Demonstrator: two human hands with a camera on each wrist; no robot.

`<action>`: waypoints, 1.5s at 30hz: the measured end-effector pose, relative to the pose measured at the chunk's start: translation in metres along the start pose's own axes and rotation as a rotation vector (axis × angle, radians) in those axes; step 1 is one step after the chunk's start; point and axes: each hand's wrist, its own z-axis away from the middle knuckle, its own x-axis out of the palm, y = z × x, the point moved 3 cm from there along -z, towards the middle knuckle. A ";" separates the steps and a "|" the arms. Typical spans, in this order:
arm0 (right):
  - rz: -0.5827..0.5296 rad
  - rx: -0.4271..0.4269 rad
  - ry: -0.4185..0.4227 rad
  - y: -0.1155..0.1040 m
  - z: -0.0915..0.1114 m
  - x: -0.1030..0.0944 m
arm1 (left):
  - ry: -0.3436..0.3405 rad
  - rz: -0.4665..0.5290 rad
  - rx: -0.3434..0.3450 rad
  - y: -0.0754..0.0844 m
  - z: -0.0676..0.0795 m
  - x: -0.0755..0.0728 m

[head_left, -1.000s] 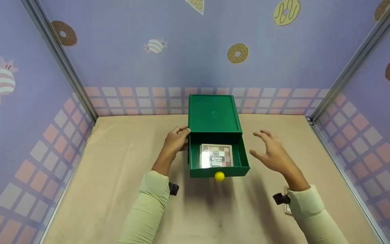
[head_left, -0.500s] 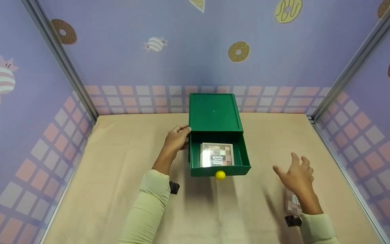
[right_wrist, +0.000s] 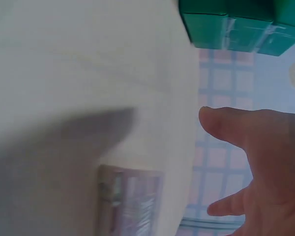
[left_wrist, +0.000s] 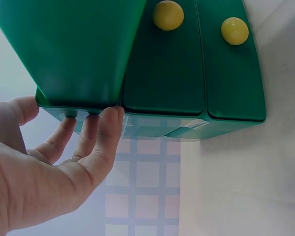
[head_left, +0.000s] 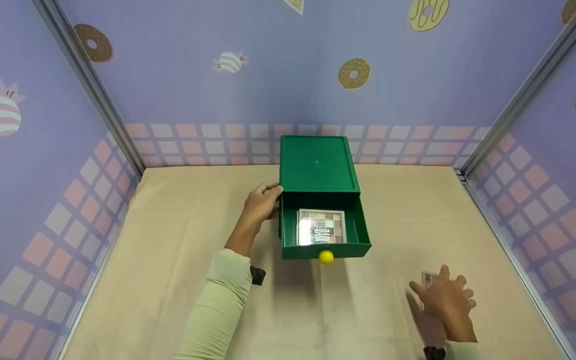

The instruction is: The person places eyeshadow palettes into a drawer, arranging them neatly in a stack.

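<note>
A green drawer box [head_left: 318, 167] stands at the back middle of the beige table [head_left: 178, 250]. Its top drawer [head_left: 360, 232] with a yellow knob [head_left: 326, 257] is pulled out, and an eyeshadow palette [head_left: 321, 227] lies inside. My left hand [head_left: 262, 202] rests against the box's left front corner, with its fingers [left_wrist: 101, 132] fairly straight on the edge of the green box [left_wrist: 78, 54]. My right hand [head_left: 445, 295] hovers with spread fingers over a second palette [head_left: 426, 278] lying on the table at the front right. In the right wrist view that palette [right_wrist: 130, 201] lies apart from the open right hand [right_wrist: 258, 167].
Purple patterned walls close in the table at the back and on both sides, with metal corner posts [head_left: 513, 110]. The left wrist view shows two yellow knobs [left_wrist: 168, 14] on the box's drawer fronts. Bare tabletop lies to the left and front of the box.
My right hand has moved from beside the open drawer down and to the right, and now hovers over the palette on the table. The left hand and the box have stayed put.
</note>
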 end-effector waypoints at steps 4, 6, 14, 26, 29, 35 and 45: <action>0.021 0.059 -0.028 0.010 0.003 0.012 | 0.002 0.003 -0.003 0.000 -0.001 0.000; 0.029 0.077 -0.048 0.015 0.004 0.017 | 0.004 0.001 -0.006 -0.001 -0.001 0.000; 0.064 0.105 -0.154 0.025 0.007 0.022 | 0.017 -0.025 -0.004 0.000 0.000 -0.002; -0.006 0.074 -0.239 0.032 0.015 0.019 | 0.016 -0.008 -0.004 -0.001 0.002 -0.002; -0.005 0.086 -0.210 0.032 0.013 0.019 | 0.012 -0.001 0.007 -0.001 0.002 -0.001; -0.018 0.073 -0.169 0.035 0.011 0.018 | 0.011 0.000 0.015 -0.002 0.001 -0.001; -0.082 -0.031 -0.063 0.029 0.012 0.004 | 0.010 -0.001 0.015 -0.001 0.001 0.000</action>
